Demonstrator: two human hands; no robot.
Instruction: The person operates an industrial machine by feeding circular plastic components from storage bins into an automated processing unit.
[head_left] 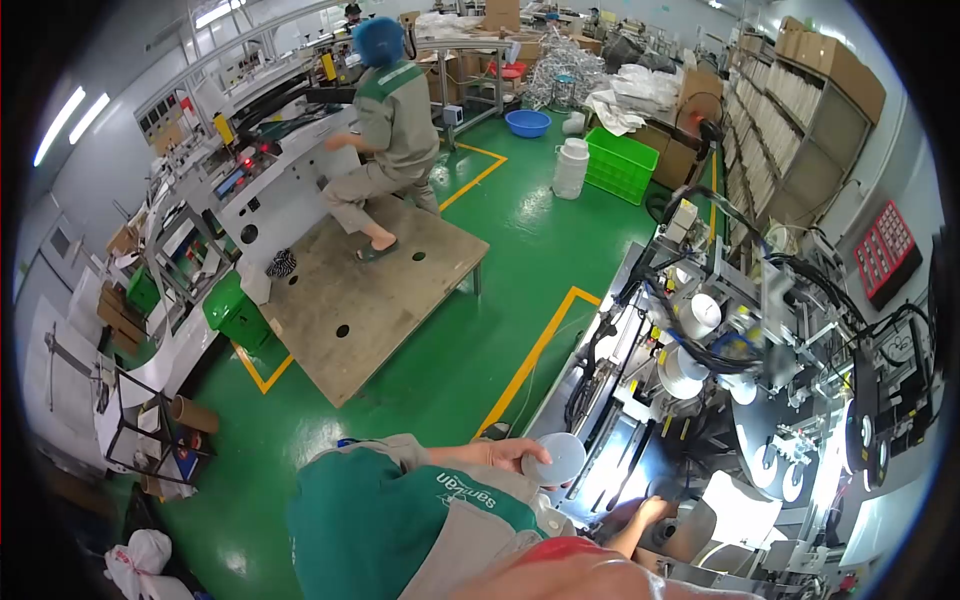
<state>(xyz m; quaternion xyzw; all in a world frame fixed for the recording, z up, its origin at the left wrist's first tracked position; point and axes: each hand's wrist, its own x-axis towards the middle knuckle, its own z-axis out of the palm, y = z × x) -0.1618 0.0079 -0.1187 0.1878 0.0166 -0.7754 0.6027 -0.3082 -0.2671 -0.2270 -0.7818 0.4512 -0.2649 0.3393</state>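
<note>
My left hand [512, 453] is closed on a pale round disc-like piece [560, 459], held in front of the green and grey work shirt [370, 515]. At the lower right, my right hand [652, 511] reaches in at the brightly lit part of the machine [620, 450], beside a dark round part. Its fingers look bent together, but glare and small size hide what they touch or hold. White round reels [683, 371] sit on the machine above it.
Across the green floor [520, 270], a person [395, 120] in a blue hair cover sits by another machine, one foot on a wooden platform [375, 290]. A green crate [622, 165], white container [571, 168], blue basin [528, 123] and loaded shelf [790, 120] stand farther off.
</note>
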